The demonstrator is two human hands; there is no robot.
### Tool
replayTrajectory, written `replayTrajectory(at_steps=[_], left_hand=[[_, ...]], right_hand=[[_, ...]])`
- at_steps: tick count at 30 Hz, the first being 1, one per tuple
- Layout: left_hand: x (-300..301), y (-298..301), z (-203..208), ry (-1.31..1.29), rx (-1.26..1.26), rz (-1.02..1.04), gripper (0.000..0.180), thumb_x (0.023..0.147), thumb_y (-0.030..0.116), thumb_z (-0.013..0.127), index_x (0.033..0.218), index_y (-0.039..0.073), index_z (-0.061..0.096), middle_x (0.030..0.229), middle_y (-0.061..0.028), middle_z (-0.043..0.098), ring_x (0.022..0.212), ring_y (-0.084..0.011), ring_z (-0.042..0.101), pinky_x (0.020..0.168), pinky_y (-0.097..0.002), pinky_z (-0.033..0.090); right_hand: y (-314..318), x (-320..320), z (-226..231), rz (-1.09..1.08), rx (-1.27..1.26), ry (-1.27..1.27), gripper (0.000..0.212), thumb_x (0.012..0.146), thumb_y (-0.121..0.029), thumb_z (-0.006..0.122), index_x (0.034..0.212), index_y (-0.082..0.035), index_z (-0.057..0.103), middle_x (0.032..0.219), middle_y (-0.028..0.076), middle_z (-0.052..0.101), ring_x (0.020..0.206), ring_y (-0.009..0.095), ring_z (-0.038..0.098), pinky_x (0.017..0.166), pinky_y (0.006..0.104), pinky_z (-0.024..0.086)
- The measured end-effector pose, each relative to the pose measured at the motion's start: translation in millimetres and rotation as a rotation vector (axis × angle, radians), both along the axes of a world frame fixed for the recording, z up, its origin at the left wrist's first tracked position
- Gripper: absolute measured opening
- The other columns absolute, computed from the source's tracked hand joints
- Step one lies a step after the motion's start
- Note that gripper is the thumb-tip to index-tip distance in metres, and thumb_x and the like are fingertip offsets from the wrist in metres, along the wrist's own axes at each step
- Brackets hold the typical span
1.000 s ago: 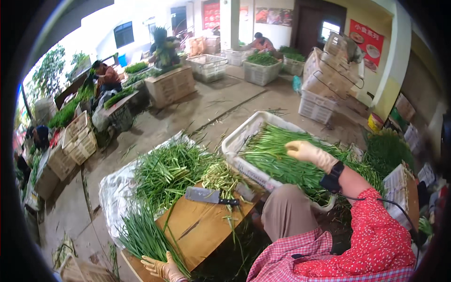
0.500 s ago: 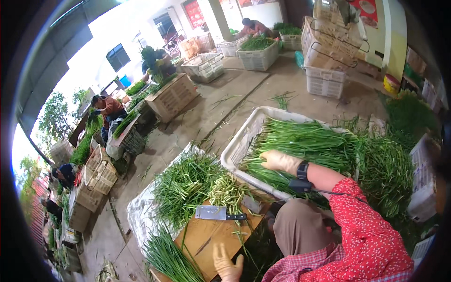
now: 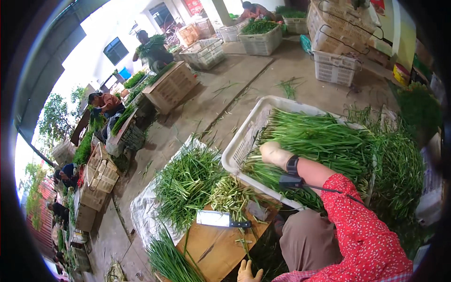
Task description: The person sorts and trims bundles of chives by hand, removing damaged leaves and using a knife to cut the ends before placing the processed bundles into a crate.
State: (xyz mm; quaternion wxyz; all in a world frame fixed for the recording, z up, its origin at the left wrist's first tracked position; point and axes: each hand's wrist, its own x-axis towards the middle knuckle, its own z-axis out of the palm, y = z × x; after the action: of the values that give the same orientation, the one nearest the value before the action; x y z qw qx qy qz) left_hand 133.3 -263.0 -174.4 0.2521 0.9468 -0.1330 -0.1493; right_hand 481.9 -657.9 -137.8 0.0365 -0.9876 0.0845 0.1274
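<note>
My right hand (image 3: 274,153), in a pale glove, is curled down onto the stem ends of long green garlic chives (image 3: 319,141). They fill a white plastic crate (image 3: 236,149), and the leaves partly hide my fingertips. Low in the picture, my left hand (image 3: 249,272), also gloved, has its fingers apart and nothing in it, by the near edge of a wooden board (image 3: 211,249). A cleaver (image 3: 221,219) with a black handle lies flat at the board's far edge. Cut pale stem ends (image 3: 230,193) are heaped beyond it. A bunch of chives (image 3: 171,258) rests on the board's left side.
Loose chive trimmings (image 3: 185,183) lie on a white plastic sheet (image 3: 143,207) left of the crate. More chives (image 3: 399,169) pile up to its right. Stacked crates (image 3: 336,66) stand farther back. Other people (image 3: 107,104) work at crates on the left.
My right hand has curled down into the stem ends in the crate. My left hand has moved right and nearer, along the board's edge. The view has shifted slightly.
</note>
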Motion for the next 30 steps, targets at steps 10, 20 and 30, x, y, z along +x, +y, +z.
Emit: replayTrajectory(at_steps=[10,20,30], left_hand=[[6.2,-25.4,6.3,0.068,-0.054,-0.047,0.060,0.083,0.028,0.071,0.132,0.000,0.052,0.139,-0.0258,0.047,0.127,-0.0403,0.047,0.105,-0.0425,0.041],[14.1,-31.0,0.4,0.099,-0.096,-0.030,0.056,0.084,0.029,0.071,0.129,-0.001,0.054,0.136,-0.0255,0.050,0.124,-0.0392,0.050,0.103,-0.0414,0.043],[31.5,-26.7,29.5,0.118,-0.172,-0.056,0.050,0.085,0.022,0.070,0.127,0.000,0.057,0.130,-0.0230,0.057,0.122,-0.0367,0.053,0.103,-0.0393,0.043]], right_hand=[[46.9,13.5,-36.4,0.107,0.155,0.052,0.069,0.071,-0.057,0.073,0.117,-0.007,0.065,0.109,0.012,0.070,0.101,0.030,0.067,0.083,0.0426,0.052],[50.8,63.2,-92.9,0.176,-0.230,0.362,0.034,0.084,-0.040,0.065,0.109,-0.018,0.074,0.101,0.000,0.072,0.094,0.023,0.067,0.070,0.0513,0.046],[43.7,45.6,-31.5,0.107,0.246,0.222,0.041,0.072,-0.038,0.068,0.099,-0.007,0.073,0.096,0.010,0.073,0.088,0.028,0.069,0.076,0.0450,0.053]])
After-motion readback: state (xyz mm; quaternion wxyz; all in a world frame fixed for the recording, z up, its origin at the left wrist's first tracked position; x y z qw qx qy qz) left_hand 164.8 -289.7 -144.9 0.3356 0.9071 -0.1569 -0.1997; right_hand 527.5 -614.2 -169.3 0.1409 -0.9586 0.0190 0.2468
